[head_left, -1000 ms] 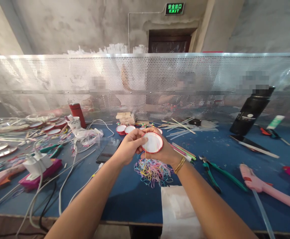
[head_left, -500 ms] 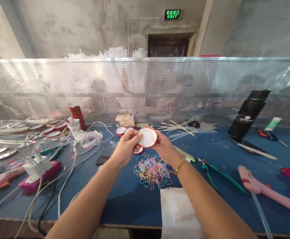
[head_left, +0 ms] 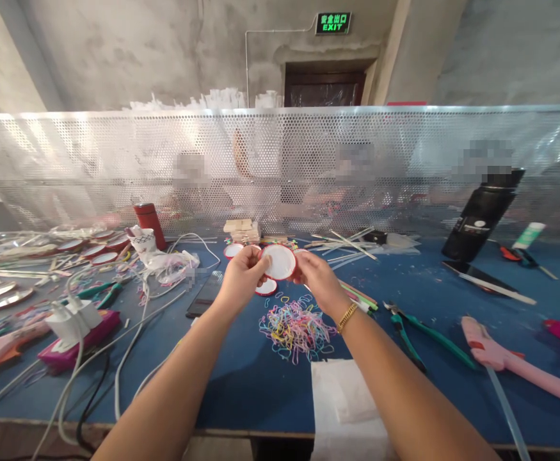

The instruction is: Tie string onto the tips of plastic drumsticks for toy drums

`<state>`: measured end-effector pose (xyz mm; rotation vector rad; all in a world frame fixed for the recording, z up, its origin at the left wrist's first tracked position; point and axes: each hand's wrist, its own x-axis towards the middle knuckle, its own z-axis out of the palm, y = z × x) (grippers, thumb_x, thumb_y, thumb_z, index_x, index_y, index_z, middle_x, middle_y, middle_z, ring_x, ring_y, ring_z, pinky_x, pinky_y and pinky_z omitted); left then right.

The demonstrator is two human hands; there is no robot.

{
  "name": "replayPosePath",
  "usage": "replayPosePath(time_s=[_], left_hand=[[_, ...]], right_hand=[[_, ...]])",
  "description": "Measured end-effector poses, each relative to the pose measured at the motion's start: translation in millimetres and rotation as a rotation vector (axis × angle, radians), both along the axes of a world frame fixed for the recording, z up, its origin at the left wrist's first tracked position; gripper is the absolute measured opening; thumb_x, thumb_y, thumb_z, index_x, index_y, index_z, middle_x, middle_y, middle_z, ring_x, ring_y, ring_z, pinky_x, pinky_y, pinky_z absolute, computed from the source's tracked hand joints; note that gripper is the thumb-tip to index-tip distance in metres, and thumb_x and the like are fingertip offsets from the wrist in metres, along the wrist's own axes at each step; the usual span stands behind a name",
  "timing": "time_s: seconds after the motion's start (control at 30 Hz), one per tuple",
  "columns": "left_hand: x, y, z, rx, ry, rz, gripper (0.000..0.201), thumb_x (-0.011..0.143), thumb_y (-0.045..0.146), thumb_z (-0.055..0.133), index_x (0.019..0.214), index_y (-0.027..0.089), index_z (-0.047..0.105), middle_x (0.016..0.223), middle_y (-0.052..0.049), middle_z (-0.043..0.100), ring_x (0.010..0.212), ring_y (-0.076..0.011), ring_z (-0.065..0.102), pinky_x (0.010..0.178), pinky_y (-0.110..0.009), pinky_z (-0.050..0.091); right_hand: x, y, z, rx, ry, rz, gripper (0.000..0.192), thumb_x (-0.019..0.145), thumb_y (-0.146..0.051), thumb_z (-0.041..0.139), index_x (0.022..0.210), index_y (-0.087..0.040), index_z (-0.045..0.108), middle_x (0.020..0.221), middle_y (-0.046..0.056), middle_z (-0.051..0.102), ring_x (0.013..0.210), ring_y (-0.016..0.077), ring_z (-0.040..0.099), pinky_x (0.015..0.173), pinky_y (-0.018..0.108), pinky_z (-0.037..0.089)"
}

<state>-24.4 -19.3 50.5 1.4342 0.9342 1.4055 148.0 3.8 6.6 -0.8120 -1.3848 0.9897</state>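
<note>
Between my hands, above the blue table, is a small round white disc with a red rim point(head_left: 280, 263). My left hand point(head_left: 244, 275) pinches its left edge, the thumb lying on the white face. My right hand point(head_left: 319, 280) has its fingers closed at the right edge, with the fingertips partly behind the disc. Another red-rimmed white disc point(head_left: 265, 287) lies on the table just below, and one more point(head_left: 233, 250) sits farther back on the left. A pile of colourful small rubber bands point(head_left: 297, 328) lies in front of my hands.
Green-handled pliers point(head_left: 433, 339) and a pink glue gun point(head_left: 510, 362) lie on the right, near a black bottle point(head_left: 481, 221). Cables run across the left side by a purple power strip point(head_left: 80, 342). A perforated metal screen point(head_left: 280, 173) closes off the back.
The disc has shifted slightly left and tilted in my hands. My right fingers have moved lower on its right edge. More of the disc on the table below shows now.
</note>
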Motion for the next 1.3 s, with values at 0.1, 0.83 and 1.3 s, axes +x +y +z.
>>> replayPosePath(time_s=[0.1, 0.83, 1.3], left_hand=[[3, 2, -4.3, 0.013, 0.100, 0.006, 0.033, 0.074, 0.032, 0.078, 0.071, 0.021, 0.047, 0.052, 0.007, 0.053, 0.044, -0.0065, 0.045, 0.046, -0.019, 0.033], [17, -1, -14.5, 0.148, 0.132, 0.067, 0.035, 0.066, 0.028, 0.084, 0.096, 0.015, 0.074, 0.069, 0.002, 0.064, 0.062, -0.0100, 0.053, 0.059, -0.022, 0.042], [19, -6, -7.3, 0.095, 0.124, 0.023, 0.034, 0.066, 0.026, 0.082, 0.098, 0.015, 0.072, 0.075, 0.000, 0.068, 0.066, -0.0116, 0.058, 0.064, -0.024, 0.047]], right_hand=[[3, -2, 2.6, -0.065, 0.064, -0.004, 0.062, 0.089, -0.078, 0.051, 0.098, -0.020, 0.070, 0.068, 0.003, 0.065, 0.055, 0.0167, 0.058, 0.050, 0.029, 0.044], [11, -4, 8.0, 0.365, -0.339, -0.306, 0.046, 0.103, -0.057, 0.041, 0.091, -0.024, 0.071, 0.086, 0.005, 0.073, 0.078, 0.0225, 0.064, 0.070, 0.032, 0.044], [8, -6, 9.7, 0.405, -0.294, -0.282, 0.048, 0.104, -0.058, 0.041, 0.097, -0.023, 0.072, 0.091, 0.007, 0.074, 0.088, 0.0241, 0.066, 0.077, 0.034, 0.050]])
